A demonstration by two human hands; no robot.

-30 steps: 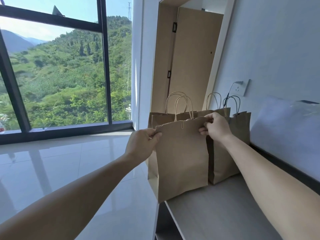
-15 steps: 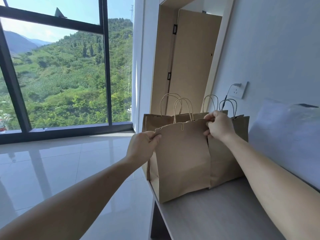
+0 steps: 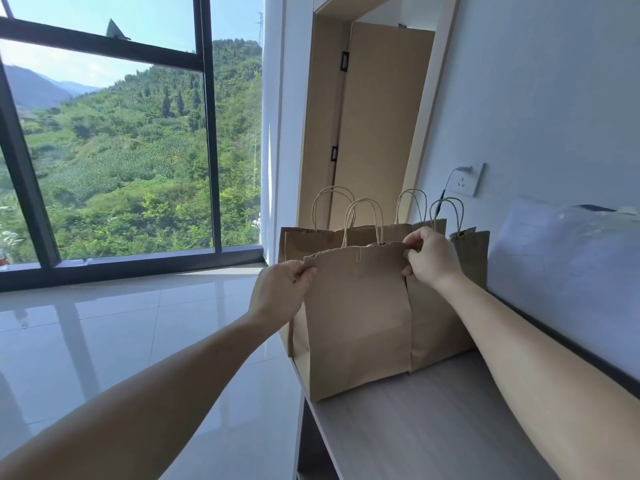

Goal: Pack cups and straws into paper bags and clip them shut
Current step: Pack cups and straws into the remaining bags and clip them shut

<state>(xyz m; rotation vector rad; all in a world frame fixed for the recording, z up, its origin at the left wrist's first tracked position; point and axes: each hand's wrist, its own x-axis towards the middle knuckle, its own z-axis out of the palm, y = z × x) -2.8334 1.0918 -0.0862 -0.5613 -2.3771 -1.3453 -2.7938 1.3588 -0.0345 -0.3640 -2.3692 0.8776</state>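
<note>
From the head camera, both bare forearms reach forward to one paper bag (image 3: 356,323). The left hand (image 3: 282,292) pinches the bag's top left corner between thumb and curled fingers. The right hand (image 3: 431,259) pinches the top right corner the same way, knuckles up. The bag's mouth is pressed flat between them, with a paper clip (image 3: 359,255) over the top edge near the middle and the twine handles (image 3: 363,216) standing up behind it.

The bag stands upright at the left edge of a grey counter (image 3: 433,427). More brown bags (image 3: 440,323) stand close behind and to its right, touching it. A white cushion (image 3: 561,265) leans against the wall on the right, below a wall socket (image 3: 469,180) with a plug in it. Beyond the bags is a tan door (image 3: 377,116). On the left are a glossy tiled floor (image 3: 104,341) and a large window (image 3: 104,150) facing green hills.
</note>
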